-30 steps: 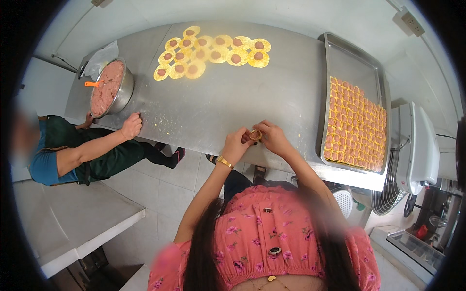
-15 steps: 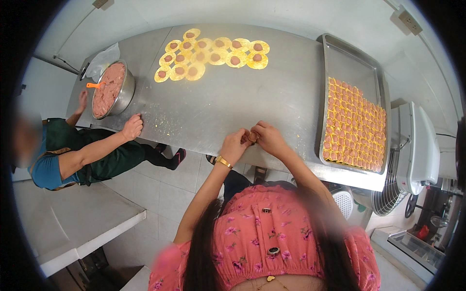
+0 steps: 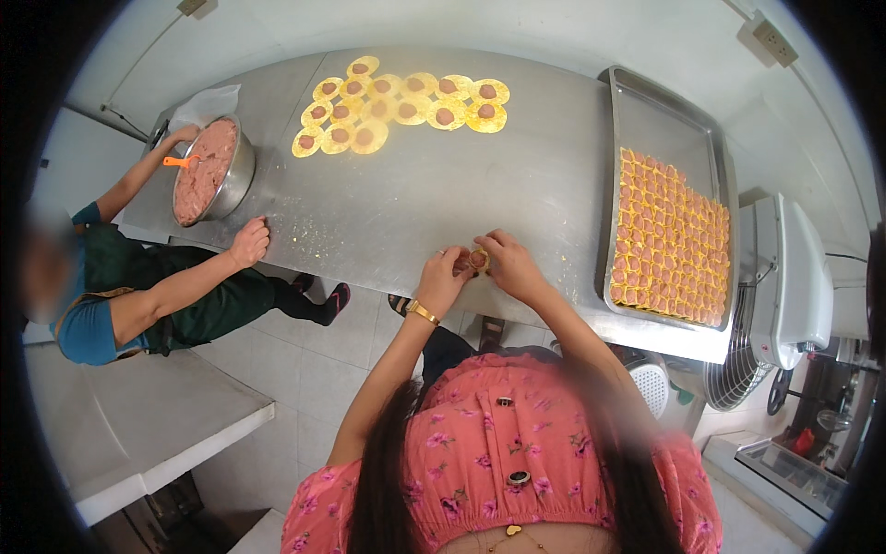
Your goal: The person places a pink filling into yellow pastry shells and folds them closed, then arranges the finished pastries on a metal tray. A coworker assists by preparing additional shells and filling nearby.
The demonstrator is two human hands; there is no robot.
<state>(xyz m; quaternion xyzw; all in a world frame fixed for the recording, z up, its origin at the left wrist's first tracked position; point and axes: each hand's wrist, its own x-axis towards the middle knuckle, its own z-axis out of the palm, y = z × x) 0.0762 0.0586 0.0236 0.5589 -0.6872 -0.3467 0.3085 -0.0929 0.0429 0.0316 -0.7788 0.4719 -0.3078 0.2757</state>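
Observation:
Close to the table's front edge, my left hand [image 3: 445, 277] and my right hand [image 3: 510, 266] pinch one small dumpling [image 3: 479, 259] between them. Pinkish meat shows in its open top, with the wrapper gathered round it. Farther off on the steel table [image 3: 415, 185] lie several round yellow wrappers [image 3: 368, 138], each with a ball of meat filling [image 3: 445, 117] in its middle. To the right, a large metal tray [image 3: 664, 97] holds tight rows of finished yellow dumplings [image 3: 669, 240] with meat tops.
A steel bowl [image 3: 242, 171] of ground meat with an orange-handled tool [image 3: 175, 162] stands at the far left, by a clear plastic bag [image 3: 205, 106]. A co-worker's hand [image 3: 250, 242] rests on the table's near left edge. A white machine [image 3: 798, 277] stands beyond the tray.
The dumpling has turned slightly between my fingers, which stay in nearly the same place. The co-worker's farther arm has reached out past the bowl to the plastic bag.

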